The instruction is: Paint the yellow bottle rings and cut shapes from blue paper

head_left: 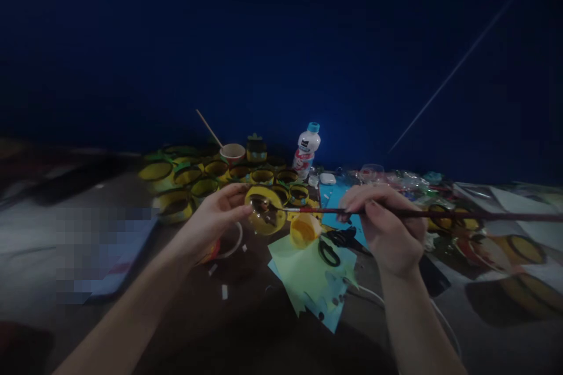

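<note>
Two hands meet over a crowded tabletop (246,304); the left hand (214,218) has its fingers (235,196) closed around a small yellow cup (265,211), tilted so its mouth faces the right hand; the right hand (386,224) pinches a long paintbrush (396,212) with its fingers curled shut on the handle, the bristle end reaching into or just at the cup's mouth, though the dim light hides whether it touches. Beyond the left fingers stand rows of similar yellow cups (206,179), a paper cup (232,153) with a stick in it, and a plastic bottle (307,151); between the two hands lies another yellow cup on its side (303,229); just below the right fingers sit black scissors (336,241) on sheets of green paper (308,272).

To my eye the step is painting the cup's inside or rim, and it should go best with the cup held still and turned slowly by the left fingers while the brush makes short, light strokes; a grip nearer the bristles would likely steady the tip; the long handle sweeps over clutter to the right, so it wants watching.
</note>
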